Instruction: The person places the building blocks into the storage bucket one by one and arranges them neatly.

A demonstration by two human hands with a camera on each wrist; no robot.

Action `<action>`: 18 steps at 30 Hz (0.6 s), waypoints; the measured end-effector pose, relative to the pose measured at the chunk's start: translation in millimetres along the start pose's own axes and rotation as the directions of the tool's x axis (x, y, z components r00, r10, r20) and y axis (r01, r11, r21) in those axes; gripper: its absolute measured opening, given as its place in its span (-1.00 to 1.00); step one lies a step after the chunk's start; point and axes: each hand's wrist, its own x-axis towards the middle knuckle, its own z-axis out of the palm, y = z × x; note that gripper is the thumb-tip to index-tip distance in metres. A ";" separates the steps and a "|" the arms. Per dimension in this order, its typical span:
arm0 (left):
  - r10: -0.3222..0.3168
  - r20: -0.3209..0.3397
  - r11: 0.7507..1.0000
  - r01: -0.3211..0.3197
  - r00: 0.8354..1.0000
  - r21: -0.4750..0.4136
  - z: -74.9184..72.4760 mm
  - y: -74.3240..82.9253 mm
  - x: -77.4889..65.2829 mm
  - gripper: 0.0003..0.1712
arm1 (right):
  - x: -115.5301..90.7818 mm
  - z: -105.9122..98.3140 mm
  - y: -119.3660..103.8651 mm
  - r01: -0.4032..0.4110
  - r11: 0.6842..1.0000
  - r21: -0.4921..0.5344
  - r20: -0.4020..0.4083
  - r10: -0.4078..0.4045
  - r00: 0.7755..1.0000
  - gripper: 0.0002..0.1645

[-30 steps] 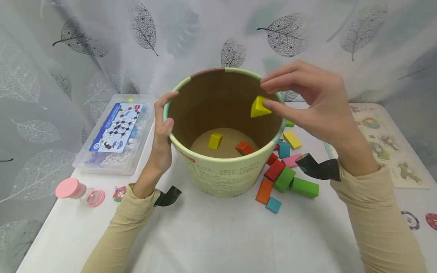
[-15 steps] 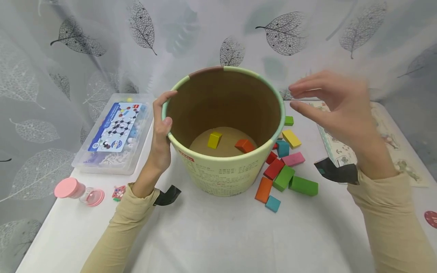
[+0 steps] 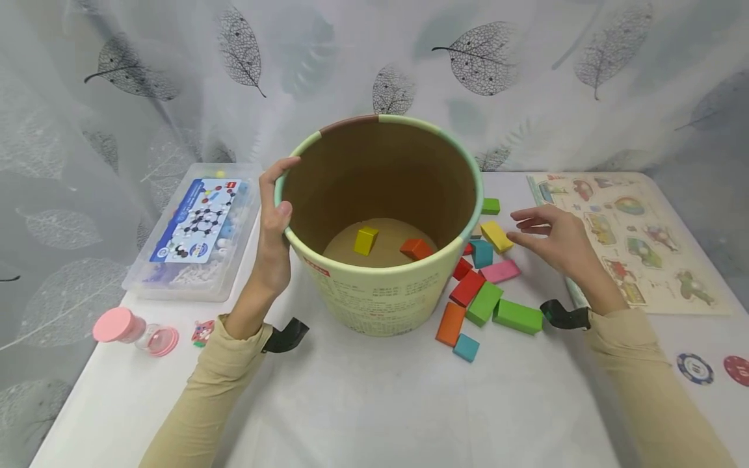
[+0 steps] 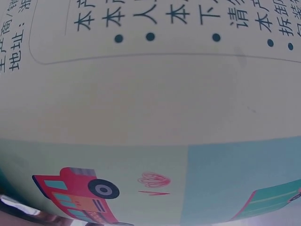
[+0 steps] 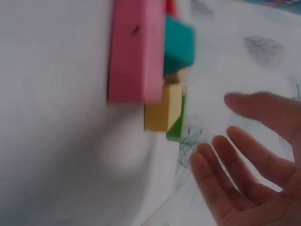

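Observation:
A tall, pale bucket point(image 3: 374, 296) with printed text stands on the white table. My left hand point(image 3: 272, 244) grips its left rim, thumb outside and fingers over the edge. On the bucket's floor lie a yellow block point(image 3: 366, 240) and an orange block point(image 3: 416, 248); the near wall hides part of the inside. My right hand point(image 3: 556, 242) holds nothing, its fingers loosely bent and thumb apart. Its fingertips are close to a light yellow block point(image 3: 496, 236), beside a pink block point(image 3: 499, 271). In the right wrist view, a gap separates the fingers from the pink block point(image 5: 129, 56).
Several other blocks, including a long green block point(image 3: 517, 316) and a small blue block point(image 3: 466, 348), lie right of the bucket. A picture puzzle board point(image 3: 673, 273) lies at right. At left are a clear plastic case point(image 3: 193, 227) and a pink-capped hourglass-shaped item point(image 3: 136, 330).
My right hand released a yellow block over the bucket, drew back right, then lowered toward the loose blocks. My left hand has stayed on the rim.

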 end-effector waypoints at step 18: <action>-0.012 0.003 1.000 0.012 1.000 0.002 -1.1 -1.0 -0.7 -0.20 | 32.9 8.4 3.2 -0.041 0.976 -0.215 0.320 0.110 0.941 -0.35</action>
